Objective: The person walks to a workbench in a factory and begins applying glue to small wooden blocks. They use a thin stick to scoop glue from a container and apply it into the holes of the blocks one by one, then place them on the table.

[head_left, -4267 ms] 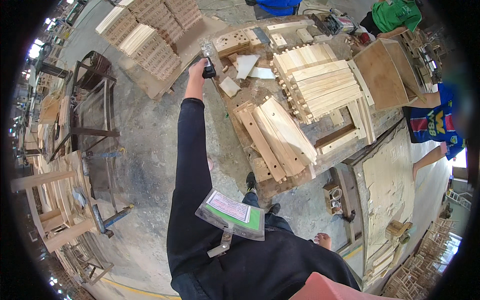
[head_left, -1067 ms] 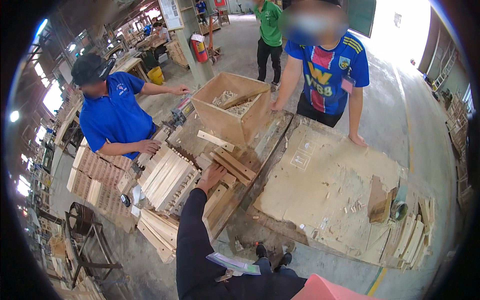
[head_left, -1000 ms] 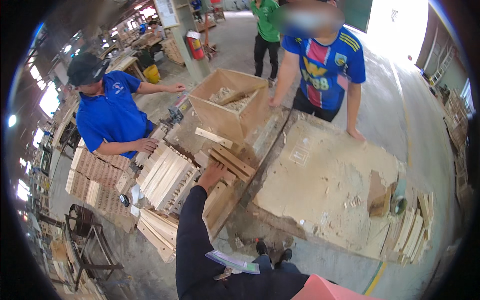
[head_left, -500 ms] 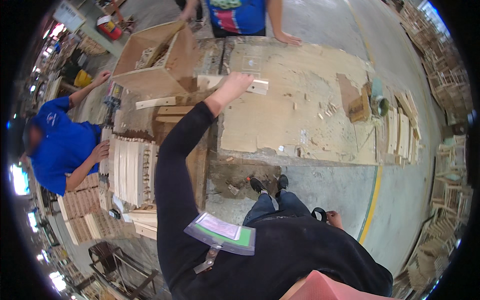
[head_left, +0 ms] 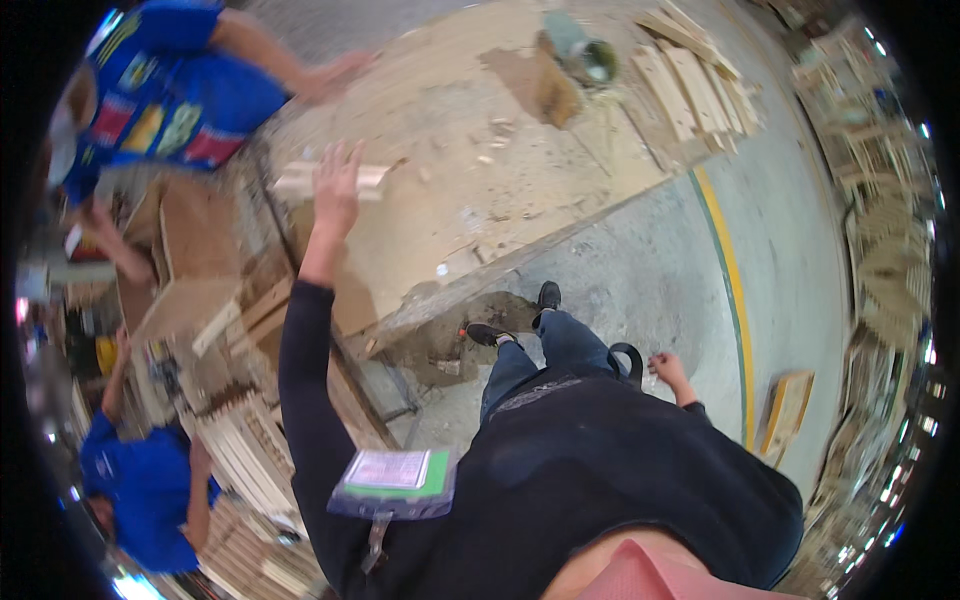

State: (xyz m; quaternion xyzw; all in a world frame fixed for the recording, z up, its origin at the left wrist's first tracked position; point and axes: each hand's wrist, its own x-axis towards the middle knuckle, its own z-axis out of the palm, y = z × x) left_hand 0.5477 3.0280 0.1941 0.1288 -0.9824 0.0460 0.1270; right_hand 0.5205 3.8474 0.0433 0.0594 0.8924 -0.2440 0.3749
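Fingers spread, my left hand [head_left: 337, 190] lies over a short pale wooden strip [head_left: 370, 180] near the left end of the worktable [head_left: 430, 140]. Its palm hides the middle of the strip, and I cannot tell how firmly it touches. My right hand [head_left: 672, 370] hangs low beside my hip, its fingers loosely bent and apart with nothing visible in them. A black strap loop [head_left: 627, 360] shows just left of it, apart from the fingers.
Small dowels [head_left: 492, 150], a greenish can [head_left: 600, 62] and stacked wooden slats [head_left: 690, 85] sit on the table. One co-worker [head_left: 180, 90] leans at the far left, another [head_left: 150, 490] stands by a slat stack [head_left: 240, 455]. A wooden box [head_left: 195, 240] stands left.
My view has swung right, so the table now appears tilted and further left. My left hand's fingers, bent over the strip before, are now spread. My right hand stays low at my side.
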